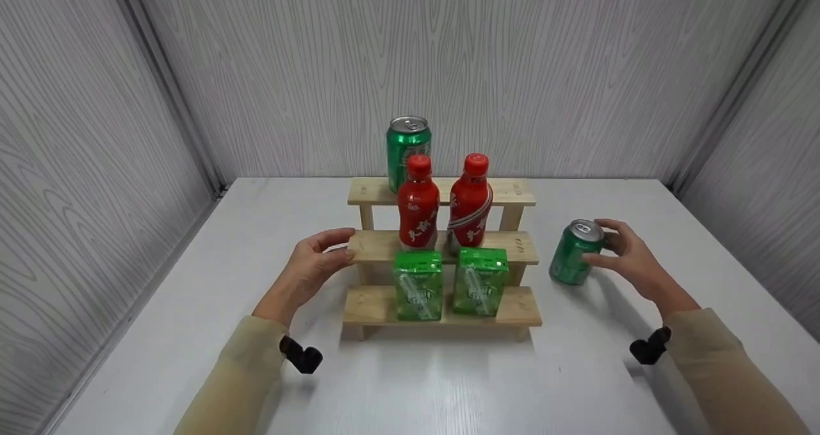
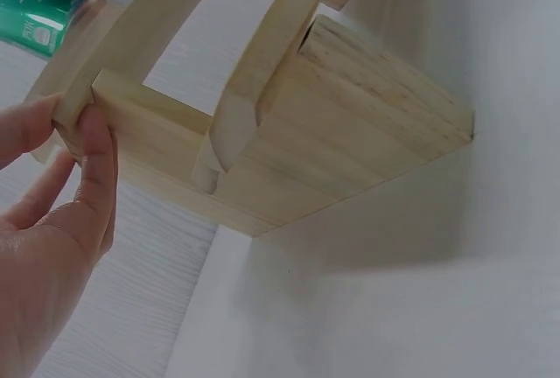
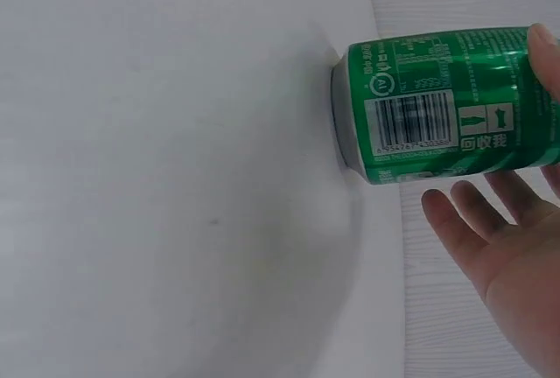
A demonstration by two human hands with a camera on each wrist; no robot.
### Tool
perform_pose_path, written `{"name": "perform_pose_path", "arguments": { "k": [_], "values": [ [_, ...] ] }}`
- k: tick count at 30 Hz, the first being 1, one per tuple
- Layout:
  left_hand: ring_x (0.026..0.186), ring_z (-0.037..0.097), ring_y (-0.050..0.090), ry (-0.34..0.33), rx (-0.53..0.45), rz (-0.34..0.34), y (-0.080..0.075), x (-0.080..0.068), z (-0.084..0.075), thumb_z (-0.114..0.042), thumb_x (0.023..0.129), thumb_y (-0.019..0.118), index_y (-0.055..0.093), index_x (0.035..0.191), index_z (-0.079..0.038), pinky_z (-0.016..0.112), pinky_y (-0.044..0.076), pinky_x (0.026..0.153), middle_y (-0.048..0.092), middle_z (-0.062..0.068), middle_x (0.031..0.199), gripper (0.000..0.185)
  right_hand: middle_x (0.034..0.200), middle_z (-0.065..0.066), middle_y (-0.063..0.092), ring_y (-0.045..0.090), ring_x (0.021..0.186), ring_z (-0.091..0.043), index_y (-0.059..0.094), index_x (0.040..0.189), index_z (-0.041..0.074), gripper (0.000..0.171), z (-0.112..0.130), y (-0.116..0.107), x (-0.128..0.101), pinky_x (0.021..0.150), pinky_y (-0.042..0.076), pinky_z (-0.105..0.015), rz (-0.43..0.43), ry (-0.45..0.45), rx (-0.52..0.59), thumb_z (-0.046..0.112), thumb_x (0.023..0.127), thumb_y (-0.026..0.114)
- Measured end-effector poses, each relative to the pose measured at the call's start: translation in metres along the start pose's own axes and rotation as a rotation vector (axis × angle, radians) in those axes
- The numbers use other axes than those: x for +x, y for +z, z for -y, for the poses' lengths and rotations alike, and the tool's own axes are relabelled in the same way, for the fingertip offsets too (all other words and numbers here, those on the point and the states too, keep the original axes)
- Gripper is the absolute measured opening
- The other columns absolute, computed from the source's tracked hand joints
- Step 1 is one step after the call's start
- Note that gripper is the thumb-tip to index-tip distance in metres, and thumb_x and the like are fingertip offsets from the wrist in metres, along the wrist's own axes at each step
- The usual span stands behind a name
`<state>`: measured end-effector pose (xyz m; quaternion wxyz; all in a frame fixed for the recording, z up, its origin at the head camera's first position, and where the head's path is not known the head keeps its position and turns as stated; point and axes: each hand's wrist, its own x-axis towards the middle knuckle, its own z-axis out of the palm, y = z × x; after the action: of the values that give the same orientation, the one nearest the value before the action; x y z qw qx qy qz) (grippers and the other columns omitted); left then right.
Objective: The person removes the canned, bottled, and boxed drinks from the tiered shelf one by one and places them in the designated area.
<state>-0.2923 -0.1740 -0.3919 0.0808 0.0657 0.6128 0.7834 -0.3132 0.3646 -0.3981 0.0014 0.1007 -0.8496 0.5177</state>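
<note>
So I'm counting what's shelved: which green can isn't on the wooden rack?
The green can on the table, right of the rack, at the right hand. The other can stands on the rack's top step.

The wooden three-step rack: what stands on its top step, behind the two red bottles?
On the top step of the wooden three-step rack one green metal can stands upright. The left red plastic bottle covers its lower right part. Whether anything small hides behind the bottles cannot be seen.
</note>
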Motion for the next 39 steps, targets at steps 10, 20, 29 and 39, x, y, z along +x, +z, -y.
{"name": "perform_pose_path", "arguments": {
  "k": [10,20,29,39],
  "values": [
    [0.097,0.02,0.057,-0.005,0.027,0.014,-0.002,0.002,-0.002,-0.001,0.083,0.067,0.048,0.128,0.006,0.03,0.048,0.086,0.044,0.017,0.127,0.049,0.137,-0.017,0.043,0.037,0.127,-0.028,0.032,0.141,0.016,0.064,0.025,-0.021,-0.001,0.094,0.04,-0.036,-0.082,-0.072,-0.048,0.026,0.087,0.066],
    [0.098,0.02,0.057,-0.004,0.002,0.012,-0.001,0.002,-0.001,0.0,0.083,0.067,0.048,0.128,0.005,0.03,0.048,0.086,0.044,0.016,0.126,0.049,0.129,-0.004,0.051,0.051,0.111,-0.009,0.039,0.137,0.015,0.056,0.076,-0.021,0.009,0.084,0.044,-0.017,-0.108,-0.192,0.025,0.014,0.088,0.065],
    [0.094,0.018,0.058,-0.004,-0.026,-0.008,-0.001,0.003,0.002,0.001,0.082,0.067,0.049,0.128,0.004,0.029,0.049,0.085,0.045,0.015,0.125,0.049,0.132,-0.01,0.05,0.048,0.116,-0.016,0.04,0.137,0.015,0.054,0.12,-0.005,0.02,0.088,0.044,-0.022,-0.081,-0.269,0.02,0.018,0.089,0.064],
    [0.096,0.019,0.058,-0.01,-0.056,-0.021,0.0,0.002,0.001,0.001,0.083,0.067,0.049,0.128,0.005,0.029,0.048,0.086,0.046,0.015,0.125,0.049,0.129,-0.009,0.053,0.049,0.119,-0.025,0.042,0.135,0.012,0.051,0.157,0.008,0.035,0.089,0.046,-0.025,-0.024,-0.355,0.058,0.015,0.089,0.064]
  ]
}}
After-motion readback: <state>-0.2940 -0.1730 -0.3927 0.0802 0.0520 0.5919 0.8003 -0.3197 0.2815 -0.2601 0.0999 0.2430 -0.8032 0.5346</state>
